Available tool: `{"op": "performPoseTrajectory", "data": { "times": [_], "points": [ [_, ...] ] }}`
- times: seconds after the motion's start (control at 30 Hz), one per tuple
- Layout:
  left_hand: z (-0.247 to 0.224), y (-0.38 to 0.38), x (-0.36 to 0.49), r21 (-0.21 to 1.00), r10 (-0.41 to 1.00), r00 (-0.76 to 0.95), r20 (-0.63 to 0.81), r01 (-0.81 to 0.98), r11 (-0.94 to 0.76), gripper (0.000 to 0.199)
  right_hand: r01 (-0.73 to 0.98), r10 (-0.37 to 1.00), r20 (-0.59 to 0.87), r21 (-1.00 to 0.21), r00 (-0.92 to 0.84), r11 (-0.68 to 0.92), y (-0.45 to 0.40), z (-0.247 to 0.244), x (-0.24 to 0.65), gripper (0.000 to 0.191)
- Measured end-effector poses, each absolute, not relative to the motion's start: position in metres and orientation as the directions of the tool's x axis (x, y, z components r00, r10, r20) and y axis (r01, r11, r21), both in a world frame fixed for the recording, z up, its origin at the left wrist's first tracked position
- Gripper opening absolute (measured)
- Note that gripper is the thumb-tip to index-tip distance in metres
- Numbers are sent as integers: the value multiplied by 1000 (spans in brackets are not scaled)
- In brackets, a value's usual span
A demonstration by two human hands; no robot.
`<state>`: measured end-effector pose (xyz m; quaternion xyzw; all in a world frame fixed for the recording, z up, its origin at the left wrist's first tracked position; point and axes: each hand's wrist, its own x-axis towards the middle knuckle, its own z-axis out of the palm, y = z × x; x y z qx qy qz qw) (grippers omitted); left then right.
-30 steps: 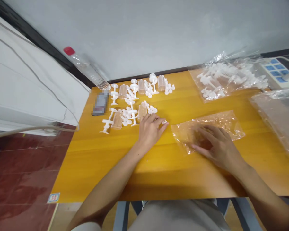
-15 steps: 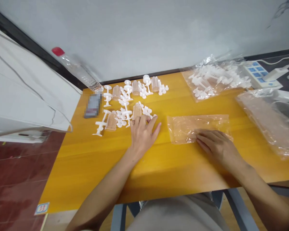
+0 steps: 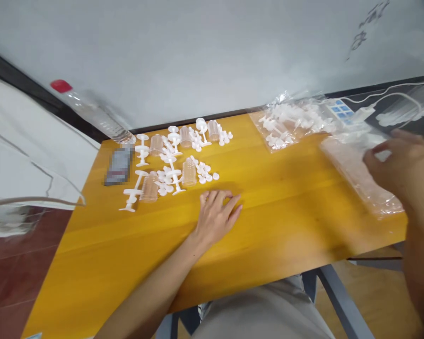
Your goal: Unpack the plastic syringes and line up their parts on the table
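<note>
My left hand (image 3: 215,217) rests on the yellow table, palm down, fingers spread and holding nothing. Just beyond it lie a clear ribbed plastic cup (image 3: 189,172) and several small white round pieces (image 3: 205,172). More sets stand to the left and behind, each with a clear cup (image 3: 157,145) and a white stem with discs (image 3: 175,174). My right hand (image 3: 397,165) is raised at the right above a clear plastic bag (image 3: 356,169), slightly blurred. Its thumb and forefinger curl together in a pinch; whatever may be between them cannot be made out.
A clear bag full of white parts (image 3: 293,120) lies at the back right, beside a power strip (image 3: 342,112) with a white plug and cables. A bottle with a red cap (image 3: 95,113) and a blurred-out dark flat item (image 3: 119,164) are at the left. A whiteboard (image 3: 198,56) rises behind.
My right hand has lifted and moved right, and the flat bag that lay under it is gone from the table's middle. My left hand has drawn back from the cup. The view has shifted.
</note>
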<state>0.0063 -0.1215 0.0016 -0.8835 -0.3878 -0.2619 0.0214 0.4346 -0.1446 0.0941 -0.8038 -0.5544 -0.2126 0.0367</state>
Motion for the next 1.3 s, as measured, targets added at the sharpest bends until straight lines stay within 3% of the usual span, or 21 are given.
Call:
{"op": "performPoseTrajectory", "data": {
  "times": [0.17, 0.33, 0.5, 0.6, 0.7, 0.77, 0.83, 0.9, 1.03, 1.1, 1.17, 1.23, 1.3],
  "points": [
    [-1, -126, 9, 174, 675, 605, 423, 677, -715, 21, 900, 900, 66, 27, 432, -434, -133, 38, 447, 48],
    [-1, -120, 27, 224, 642, 656, 397, 609, -761, 21, 932, 910, 200, -97, 363, -350, -144, 8, 458, 40],
    [2, -64, 110, 443, 714, 598, 364, 563, -697, 37, 952, 886, 361, -20, 291, -305, -143, 19, 469, 35],
    [6, -13, 168, 467, 814, 507, 282, 669, -578, 57, 955, 866, 419, -12, 274, -296, -143, 37, 460, 33],
    [6, 19, 197, 391, 854, 485, 187, 761, -518, 39, 922, 817, 430, -223, 384, -316, -144, 51, 431, 32],
    [2, 20, 196, 356, 844, 513, 159, 767, -533, 33, 832, 835, 300, -472, 461, -291, -140, 52, 404, 39],
    [-4, 4, 185, 343, 824, 543, 162, 752, -563, 32, 731, 880, 160, -632, 448, -257, -128, 47, 375, 53],
    [-9, -25, 170, 308, 793, 580, 186, 732, -608, 31, 726, 910, 108, -644, 400, -243, -110, 37, 349, 72],
    [-13, -97, 140, 253, 679, 677, 283, 631, -734, 29, 839, 951, 64, -490, 303, -235, -83, 20, 312, 103],
    [-10, -122, 120, 331, 606, 719, 339, 512, -793, 30, 885, 972, 45, -424, 231, -190, -82, 16, 303, 109],
    [-4, -134, 94, 445, 612, 680, 402, 439, -780, 30, 893, 984, 31, -424, 178, -149, -90, 14, 301, 102],
    [2, -134, 63, 564, 708, 558, 434, 444, -696, 25, 845, 987, 1, -518, 158, -134, -102, 17, 307, 90],
    [8, -127, 35, 658, 796, 420, 437, 454, -601, 24, 718, 995, -47, -689, 89, -97, -115, 24, 317, 83]
  ]
}}
